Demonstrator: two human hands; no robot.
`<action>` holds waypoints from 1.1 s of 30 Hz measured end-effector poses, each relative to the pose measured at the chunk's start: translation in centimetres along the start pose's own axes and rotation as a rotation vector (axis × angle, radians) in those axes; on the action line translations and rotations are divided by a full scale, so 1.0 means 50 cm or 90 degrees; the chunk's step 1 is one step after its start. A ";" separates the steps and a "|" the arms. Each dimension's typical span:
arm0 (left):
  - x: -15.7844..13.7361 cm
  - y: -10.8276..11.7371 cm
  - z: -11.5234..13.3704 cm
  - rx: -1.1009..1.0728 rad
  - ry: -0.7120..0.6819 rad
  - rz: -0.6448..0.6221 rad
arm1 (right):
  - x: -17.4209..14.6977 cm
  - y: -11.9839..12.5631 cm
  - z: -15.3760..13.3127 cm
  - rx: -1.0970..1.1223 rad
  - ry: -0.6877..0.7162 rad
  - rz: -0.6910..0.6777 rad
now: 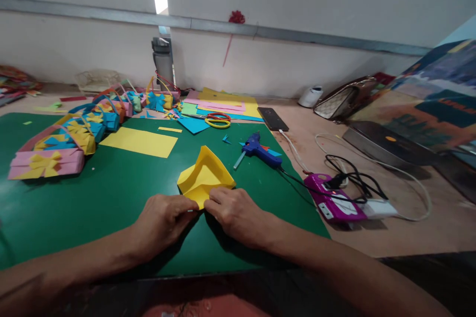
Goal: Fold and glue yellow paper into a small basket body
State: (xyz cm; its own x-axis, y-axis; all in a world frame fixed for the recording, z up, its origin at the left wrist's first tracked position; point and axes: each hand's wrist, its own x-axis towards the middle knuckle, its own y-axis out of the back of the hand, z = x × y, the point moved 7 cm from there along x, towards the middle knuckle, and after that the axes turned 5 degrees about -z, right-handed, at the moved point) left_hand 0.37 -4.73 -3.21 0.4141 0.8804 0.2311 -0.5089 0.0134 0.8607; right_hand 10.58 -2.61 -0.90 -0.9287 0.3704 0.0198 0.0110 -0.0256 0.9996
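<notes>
Counter (427, 230) carries green board (111, 213). Row of paper baskets (97, 131) runs along the left, handles up; can't tell contents. Left hand (165, 218) and right hand (238, 215) both pinch near edge of part-folded, open-topped yellow paper (206, 176) over the board. Blue glue gun (258, 149) lies just beyond, to its right.

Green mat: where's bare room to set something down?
Largest: left front of the mat, between pink box and left hand. Smaller: between glue gun and right hand. Crowded: back edge, with paper sheets, scissors.
</notes>
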 end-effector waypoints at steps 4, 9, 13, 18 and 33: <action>0.007 -0.011 -0.005 0.011 0.034 -0.056 | 0.000 -0.001 0.007 0.053 -0.053 0.034; 0.006 -0.013 -0.004 -0.003 0.057 -0.046 | -0.001 0.000 0.001 0.095 -0.059 0.110; 0.005 -0.012 0.006 0.041 0.037 -0.037 | -0.004 0.003 -0.009 0.070 -0.015 0.138; -0.002 -0.007 0.026 0.096 -0.032 -0.037 | -0.009 -0.002 0.001 0.097 -0.023 0.101; -0.007 0.002 0.052 0.174 -0.097 -0.004 | 0.000 0.003 0.025 0.282 -0.187 -0.008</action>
State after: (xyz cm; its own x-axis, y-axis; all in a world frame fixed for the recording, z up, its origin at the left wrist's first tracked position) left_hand 2.13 -6.25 -2.04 0.5356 0.7991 0.2731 -0.2929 -0.1275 0.9476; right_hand 11.02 -1.46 -0.74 -0.7870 0.6149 -0.0509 0.2157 0.3515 0.9110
